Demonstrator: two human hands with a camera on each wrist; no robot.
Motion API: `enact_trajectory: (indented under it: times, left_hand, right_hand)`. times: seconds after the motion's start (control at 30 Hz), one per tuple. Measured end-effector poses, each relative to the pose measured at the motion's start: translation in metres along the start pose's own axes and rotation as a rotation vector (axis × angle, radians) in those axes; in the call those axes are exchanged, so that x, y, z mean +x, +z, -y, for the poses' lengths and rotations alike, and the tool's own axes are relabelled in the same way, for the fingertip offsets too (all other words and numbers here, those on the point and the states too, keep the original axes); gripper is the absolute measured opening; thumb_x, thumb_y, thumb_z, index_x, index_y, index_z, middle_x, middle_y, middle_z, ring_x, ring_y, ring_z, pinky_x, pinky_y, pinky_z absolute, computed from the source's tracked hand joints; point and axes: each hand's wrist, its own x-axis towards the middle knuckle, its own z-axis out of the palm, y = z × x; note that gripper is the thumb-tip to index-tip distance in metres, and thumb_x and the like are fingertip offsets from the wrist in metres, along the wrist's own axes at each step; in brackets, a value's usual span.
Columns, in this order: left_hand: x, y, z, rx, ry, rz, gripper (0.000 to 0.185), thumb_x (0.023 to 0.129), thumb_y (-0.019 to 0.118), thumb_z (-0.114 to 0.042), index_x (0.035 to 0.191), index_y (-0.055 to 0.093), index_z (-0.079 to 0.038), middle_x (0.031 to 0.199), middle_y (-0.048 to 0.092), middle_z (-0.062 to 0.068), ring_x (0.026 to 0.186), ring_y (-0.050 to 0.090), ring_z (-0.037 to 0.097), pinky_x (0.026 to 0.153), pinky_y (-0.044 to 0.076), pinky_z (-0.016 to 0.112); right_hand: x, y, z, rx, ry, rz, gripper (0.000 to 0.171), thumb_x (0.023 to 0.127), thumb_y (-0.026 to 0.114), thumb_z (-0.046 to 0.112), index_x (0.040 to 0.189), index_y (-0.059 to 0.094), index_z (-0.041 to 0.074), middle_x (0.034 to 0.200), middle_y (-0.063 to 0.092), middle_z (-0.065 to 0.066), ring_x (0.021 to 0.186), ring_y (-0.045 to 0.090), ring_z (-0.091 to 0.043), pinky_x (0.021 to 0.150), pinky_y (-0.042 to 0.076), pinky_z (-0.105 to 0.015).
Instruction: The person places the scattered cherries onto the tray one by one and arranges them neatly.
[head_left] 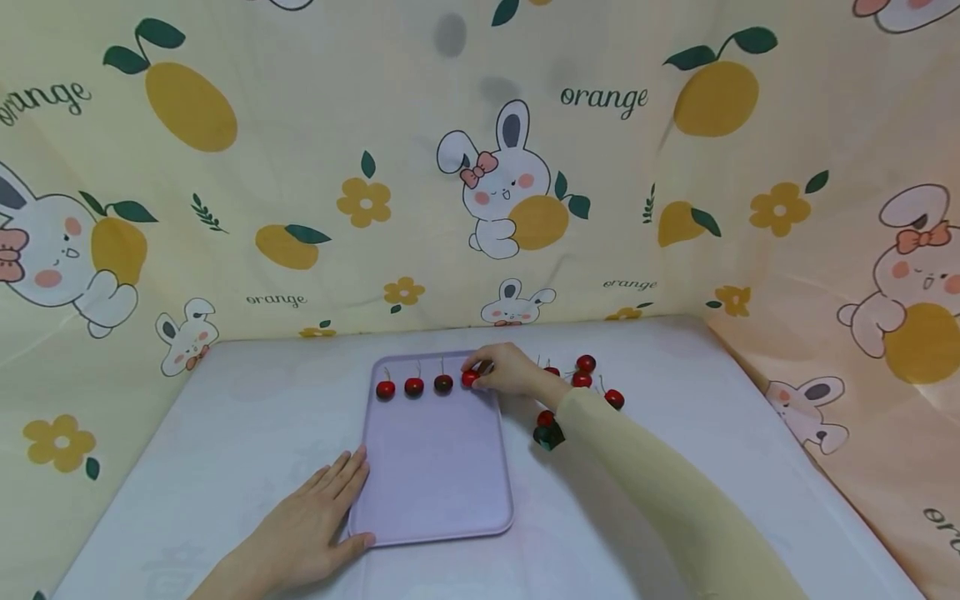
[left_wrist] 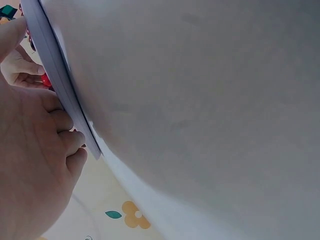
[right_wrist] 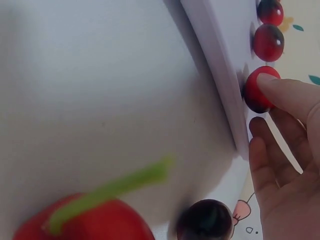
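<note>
the hands work apart: the right hand pinches a red cherry with thumb and fingers at the far right corner of the lilac tray, in line with three cherries along its far edge. the left hand rests, fingers extended, against the tray's left edge. more cherries lie right of the tray on the white surface.

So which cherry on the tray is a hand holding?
The rightmost cherry in the row of four on the tray: the right hand pinches it, while the other three cherries stand untouched.
</note>
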Motion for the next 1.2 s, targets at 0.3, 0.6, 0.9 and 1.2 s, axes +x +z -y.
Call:
enact_trajectory:
  times: [0.3,0.6,0.9,1.2]
  left_hand:
    - [0.0,0.001,0.0,0.007,0.002,-0.008,0.091,0.096,0.059,-0.065,0.153,0.045,0.005,0.166,0.035,0.02,0.152,0.035,0.04,0.12,0.035,0.056]
    - [0.0,0.002,-0.001,0.013,0.008,-0.026,0.09,0.097,0.059,-0.064,0.153,0.046,0.005,0.165,0.036,0.02,0.151,0.036,0.04,0.119,0.036,0.056]
    - [0.0,0.0,-0.003,0.007,0.013,-0.028,0.09,0.097,0.059,-0.063,0.152,0.046,0.006,0.165,0.035,0.021,0.151,0.036,0.041,0.119,0.035,0.056]
    - [0.0,0.0,-0.003,0.012,0.013,-0.026,0.09,0.097,0.06,-0.063,0.152,0.047,0.006,0.164,0.036,0.022,0.151,0.036,0.041,0.119,0.036,0.056]
  right_hand:
    - [-0.001,0.0,0.002,0.025,0.025,0.007,0.031,0.09,0.082,0.006,0.119,0.078,0.014,0.114,0.073,-0.002,0.098,0.065,-0.016,0.08,0.056,-0.026]
    - [-0.003,0.0,0.004,0.047,0.021,0.01,0.033,0.089,0.082,0.006,0.12,0.077,0.013,0.118,0.072,-0.003,0.1,0.066,-0.017,0.083,0.057,-0.028]
    - [-0.005,-0.001,0.003,0.04,0.025,0.002,0.034,0.089,0.082,0.007,0.122,0.077,0.015,0.12,0.071,-0.004,0.102,0.065,-0.018,0.083,0.057,-0.028]
    - [-0.014,-0.012,0.006,-0.001,-0.064,-0.045,0.033,0.091,0.079,0.01,0.124,0.076,0.013,0.126,0.072,-0.003,0.111,0.067,-0.024,0.092,0.057,-0.034]
